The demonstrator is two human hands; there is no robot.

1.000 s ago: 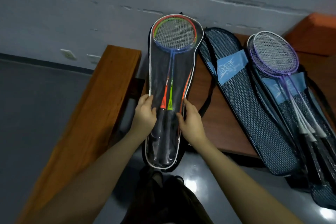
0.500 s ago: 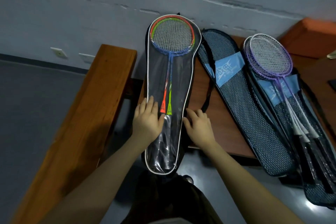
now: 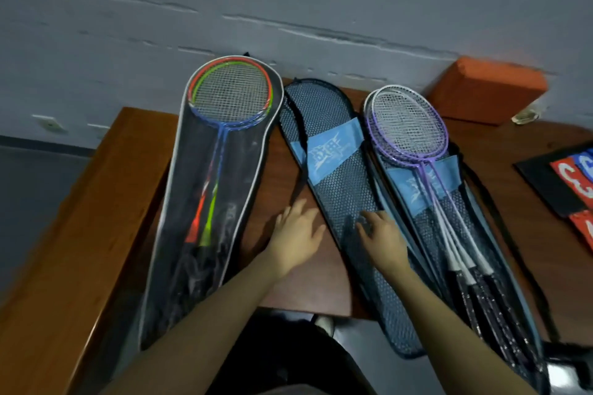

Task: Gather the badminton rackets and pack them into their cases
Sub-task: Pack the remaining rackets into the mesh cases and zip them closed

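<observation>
Right hand (image 3: 383,242): fingers spread and nearly straight, resting flat on the lower half of the empty mesh case (image 3: 333,176), gripping nothing; left hand (image 3: 296,234): fingers apart and relaxed over the wooden table (image 3: 282,279) just beside that case's left edge, whether touching it I cannot tell, both forearms reaching up from the bottom of the view. The mesh case is probably light, limp and floppy, so best pinched at its bound rim near the opening. The purple and white rackets (image 3: 407,125) lie on a second mesh case (image 3: 455,202) at right; stiff, light frames, best taken by the black handles rather than the strings.
</observation>
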